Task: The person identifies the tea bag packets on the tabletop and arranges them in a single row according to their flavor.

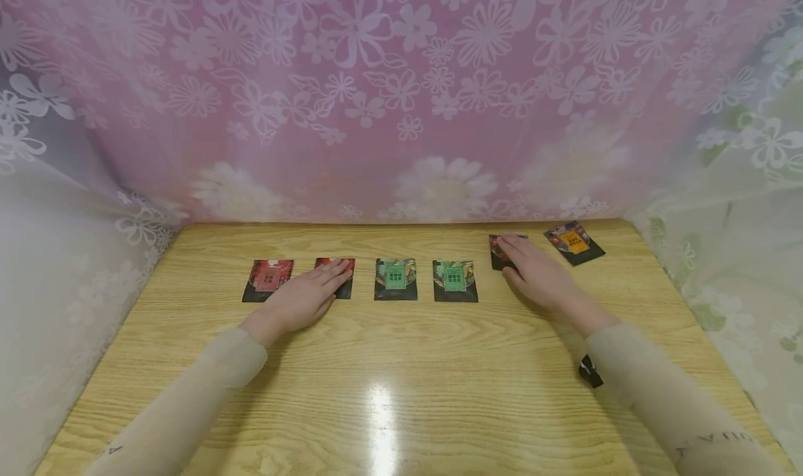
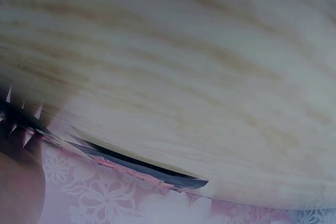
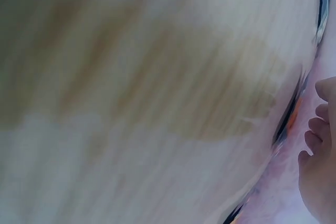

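Observation:
My left hand (image 1: pixel 300 300) lies over the second red-and-black packet (image 1: pixel 344 291) from the left, fingers straight and covering most of its front. Just left of it is another red packet (image 1: pixel 265 279), partly behind the hand. Toward the right, my right hand (image 1: pixel 534 272) reaches over a dark packet (image 1: pixel 498 258), its fingers extended across the front and hiding the label. In the right wrist view that hand (image 3: pixel 319 153) appears beside a packet with an orange patch (image 3: pixel 292 116). An orange-labelled packet (image 1: pixel 572 242) lies tilted to the right of this hand.
Two green-labelled packets (image 1: pixel 396 291) lie side by side between the hands on the wooden table (image 1: pixel 401 350). A small black object (image 1: pixel 589 372) shows by the right sleeve. Pink floral cloth (image 1: pixel 351 134) hangs behind the table, with pale cloth at both sides.

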`<state>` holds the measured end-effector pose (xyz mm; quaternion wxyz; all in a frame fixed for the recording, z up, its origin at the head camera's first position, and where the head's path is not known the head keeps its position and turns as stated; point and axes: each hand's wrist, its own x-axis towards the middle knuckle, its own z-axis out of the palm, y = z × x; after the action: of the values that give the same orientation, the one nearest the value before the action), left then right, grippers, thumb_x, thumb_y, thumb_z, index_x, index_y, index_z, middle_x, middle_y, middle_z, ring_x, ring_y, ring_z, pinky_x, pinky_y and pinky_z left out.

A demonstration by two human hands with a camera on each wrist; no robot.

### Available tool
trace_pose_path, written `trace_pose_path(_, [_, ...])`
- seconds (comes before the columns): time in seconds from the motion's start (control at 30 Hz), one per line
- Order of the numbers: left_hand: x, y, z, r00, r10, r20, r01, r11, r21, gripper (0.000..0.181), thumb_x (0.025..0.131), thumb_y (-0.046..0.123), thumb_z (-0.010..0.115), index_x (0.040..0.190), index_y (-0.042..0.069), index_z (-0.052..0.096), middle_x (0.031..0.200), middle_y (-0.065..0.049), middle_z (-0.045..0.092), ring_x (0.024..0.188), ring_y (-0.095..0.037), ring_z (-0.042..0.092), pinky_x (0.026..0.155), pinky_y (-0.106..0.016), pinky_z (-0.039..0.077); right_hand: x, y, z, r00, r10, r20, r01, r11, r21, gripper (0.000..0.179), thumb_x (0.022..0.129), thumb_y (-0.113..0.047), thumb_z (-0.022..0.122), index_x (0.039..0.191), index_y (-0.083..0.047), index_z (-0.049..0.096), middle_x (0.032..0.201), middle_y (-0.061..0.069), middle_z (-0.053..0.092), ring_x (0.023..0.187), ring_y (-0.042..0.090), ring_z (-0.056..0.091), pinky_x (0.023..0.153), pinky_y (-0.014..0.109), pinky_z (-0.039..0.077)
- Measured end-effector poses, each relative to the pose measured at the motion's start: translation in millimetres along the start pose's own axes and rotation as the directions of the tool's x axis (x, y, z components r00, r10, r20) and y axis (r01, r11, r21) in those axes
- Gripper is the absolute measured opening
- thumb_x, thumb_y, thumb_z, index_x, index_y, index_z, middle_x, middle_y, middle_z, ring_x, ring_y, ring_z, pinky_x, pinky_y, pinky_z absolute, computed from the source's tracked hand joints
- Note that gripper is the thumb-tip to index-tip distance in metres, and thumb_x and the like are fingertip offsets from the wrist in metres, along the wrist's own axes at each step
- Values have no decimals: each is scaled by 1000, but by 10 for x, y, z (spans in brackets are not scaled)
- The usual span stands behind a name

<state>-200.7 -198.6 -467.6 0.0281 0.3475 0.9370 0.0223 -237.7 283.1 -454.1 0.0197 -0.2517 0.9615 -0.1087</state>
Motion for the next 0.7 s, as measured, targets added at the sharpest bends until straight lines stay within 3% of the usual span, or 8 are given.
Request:
trace_pose_path(0.5, [13,-11,13,1000,-8,21,8,1000,2,58,112,23,54,166,11,37,174,-11,34,160,-32,36,129,-52,38,72,192,23,999,14,52,-11,998,-59,59,110,-13,51,163,7,33,170,29,31,157,49,30,130,64,27])
trace_pose_path(0.7, [10,-6,0,1000,-6,20,6,1000,1,58,112,23,55,166,10,38,173,-12,35,160,-32,37,129,-52,39,63,189,39,998,21,53,-20,1000,-19,60,110,-12,51,164,6,32,170,29,31,157,50,31,129,65,28])
